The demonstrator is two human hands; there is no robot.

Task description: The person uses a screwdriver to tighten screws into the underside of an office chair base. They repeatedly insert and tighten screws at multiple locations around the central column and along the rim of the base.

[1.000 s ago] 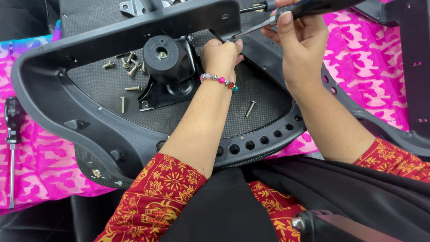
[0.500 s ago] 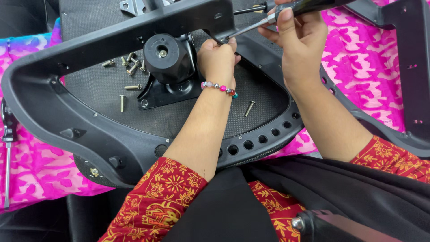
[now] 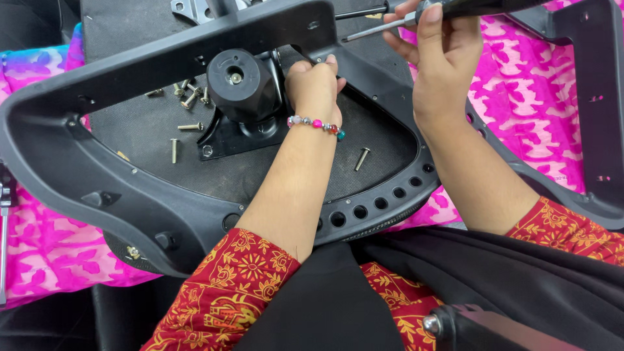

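An upturned black office-chair seat (image 3: 214, 175) lies under me with its black frame (image 3: 78, 175) curving around it. A black round mechanism (image 3: 239, 83) is mounted near its middle. My left hand (image 3: 314, 86), with a bead bracelet on the wrist, reaches under the frame bar beside the mechanism, fingers curled; what they pinch is hidden. My right hand (image 3: 442, 62) is shut on a screwdriver (image 3: 416, 16) whose metal shaft points left toward the left hand.
Several loose bolts (image 3: 185, 97) lie on the seat left of the mechanism, and one bolt (image 3: 361, 158) lies to the right of my forearm. A pink patterned cloth (image 3: 539, 110) covers the surface below. Another black chair part (image 3: 595, 97) stands at the right.
The view has shifted slightly; the chair seat sits lower in frame. My left hand has stayed by the mechanism and the right hand still holds the screwdriver at the top.
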